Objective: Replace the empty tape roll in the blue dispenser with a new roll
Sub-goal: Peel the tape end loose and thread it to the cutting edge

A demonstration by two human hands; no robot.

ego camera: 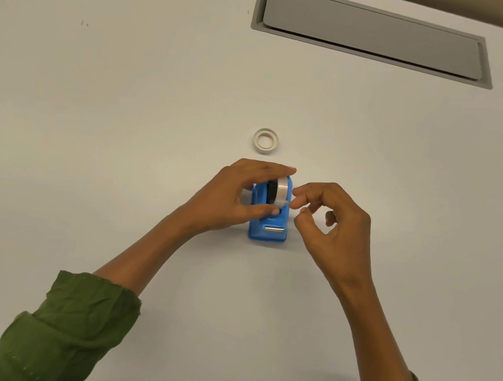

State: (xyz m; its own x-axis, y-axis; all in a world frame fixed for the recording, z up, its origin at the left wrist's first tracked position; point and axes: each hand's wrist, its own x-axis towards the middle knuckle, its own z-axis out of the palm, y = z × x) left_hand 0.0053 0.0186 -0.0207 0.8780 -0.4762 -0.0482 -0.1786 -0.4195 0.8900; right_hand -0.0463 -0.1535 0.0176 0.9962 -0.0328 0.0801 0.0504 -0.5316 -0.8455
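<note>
While our left hand (235, 196) wrapped over the blue dispenser (268, 223) at the middle of the white table (86, 127), we kept its grip closed on the new roll (280, 192), fingers curled across the top and the thumb pressed low against the near side. The roll of clear tape stood upright on a black hub in the dispenser's cradle, rising above the blue walls. Our right hand (334, 225) hovered just beside the dispenser's right flank, its grip narrow, forefinger and thumb pinched close together at the edge of the roll; whether they held a loose end of tape we could not tell. The dispenser's metal cutter (273, 229) faced us at the near end of the body. The empty roll (265, 140), a pale ring, lay flat on the table just beyond the dispenser, apart from both hands. A grey recessed cover (372, 32) was set into the table farther back. Green sleeves (65, 325) covered both our forearms.
</note>
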